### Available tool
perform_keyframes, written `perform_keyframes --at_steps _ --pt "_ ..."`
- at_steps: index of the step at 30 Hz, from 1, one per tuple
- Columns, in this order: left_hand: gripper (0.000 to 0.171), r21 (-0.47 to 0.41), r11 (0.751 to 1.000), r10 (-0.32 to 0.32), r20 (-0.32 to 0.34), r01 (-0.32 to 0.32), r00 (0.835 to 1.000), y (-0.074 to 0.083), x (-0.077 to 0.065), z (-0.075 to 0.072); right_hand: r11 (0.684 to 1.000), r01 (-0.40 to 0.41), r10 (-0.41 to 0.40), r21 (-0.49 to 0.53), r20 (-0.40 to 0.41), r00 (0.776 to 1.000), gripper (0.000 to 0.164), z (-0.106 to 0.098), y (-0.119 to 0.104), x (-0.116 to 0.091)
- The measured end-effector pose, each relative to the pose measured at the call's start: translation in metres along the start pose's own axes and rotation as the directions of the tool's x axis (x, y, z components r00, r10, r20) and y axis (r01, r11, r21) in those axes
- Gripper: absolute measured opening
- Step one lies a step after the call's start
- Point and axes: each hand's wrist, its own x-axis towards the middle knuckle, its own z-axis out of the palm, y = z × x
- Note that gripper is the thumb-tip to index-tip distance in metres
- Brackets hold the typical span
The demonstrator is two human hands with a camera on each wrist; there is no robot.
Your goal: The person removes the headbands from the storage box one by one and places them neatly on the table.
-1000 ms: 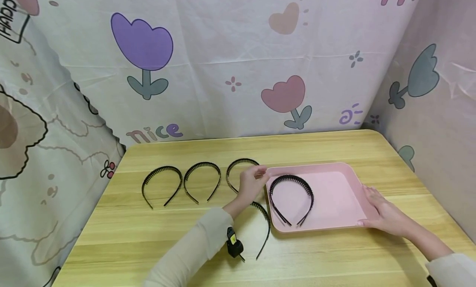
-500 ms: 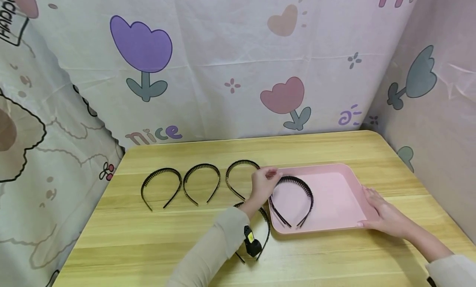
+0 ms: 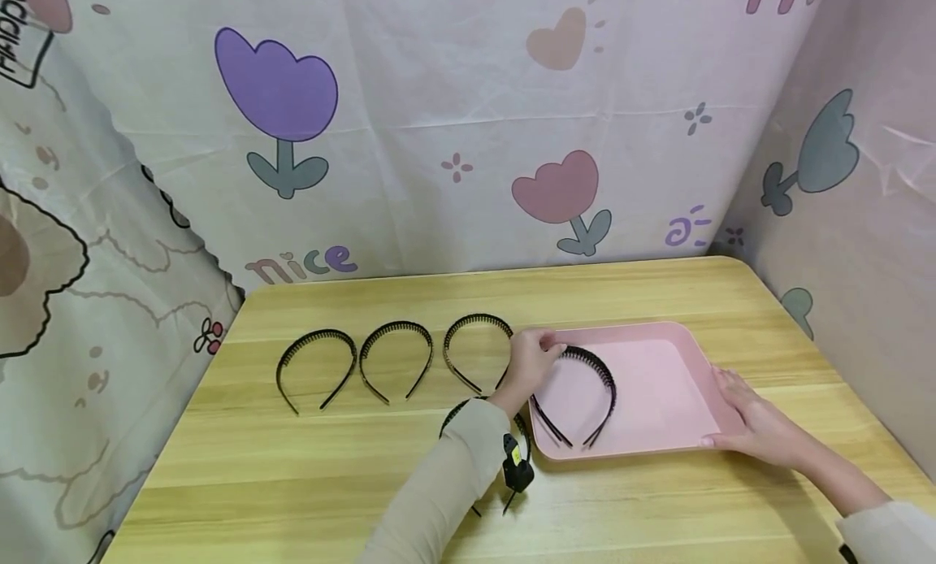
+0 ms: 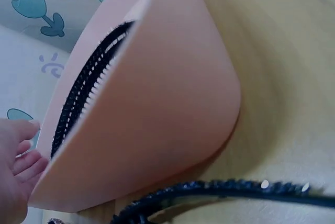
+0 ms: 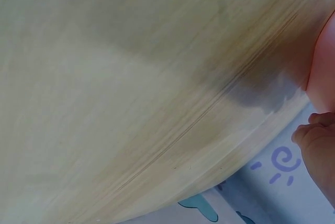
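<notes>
Inside the pink tray, at its left end, lie black toothed headbands, nested closely together. My left hand hovers over the tray's left rim, fingertips right at the headbands' upper left curve. In the left wrist view, the fingers of that hand are loosely bent and spread beside the rim, with nothing between them. My right hand holds the tray by its right end, thumb at the front corner and fingers along the side wall.
Three more black headbands stand in a row on the wooden table: a left one, a middle one and a right one. Another headband lies in front, partly hidden under my left sleeve. A patterned cloth hangs behind.
My left hand has moved right, from beside the tray's left edge to over its rim at the headbands. The right hand and the tray have stayed in place.
</notes>
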Motion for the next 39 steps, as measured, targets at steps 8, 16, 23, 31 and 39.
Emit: perform_keyframes --at_steps 8,16,23,31,39 --pt "0.022 0.192 0.98 -0.071 0.112 0.048 0.991 0.014 -0.001 -0.006 1.0 0.001 -0.001 0.021 0.002 1.0 0.103 -0.001 0.0 0.001" --pt "0.019 0.337 0.94 -0.098 0.118 0.053 0.988 0.018 0.001 -0.006 1.0 0.018 -0.018 0.006 -0.006 1.0 0.103 -0.002 0.0 0.002" --pt "0.017 0.444 0.896 -0.08 0.117 0.02 0.99 0.018 0.0 -0.004 1.0 0.013 -0.013 -0.003 0.013 1.0 0.103 -0.003 -0.001 0.002" --pt "0.017 0.398 0.916 -0.094 0.111 0.043 0.989 0.019 0.0 -0.004 0.997 0.026 -0.025 -0.078 0.018 1.0 0.103 -0.005 -0.003 0.004" --pt "0.02 0.313 0.95 -0.055 0.124 0.013 0.991 0.016 -0.002 -0.006 0.993 0.03 -0.027 -0.118 0.022 0.999 0.104 -0.005 -0.004 0.003"
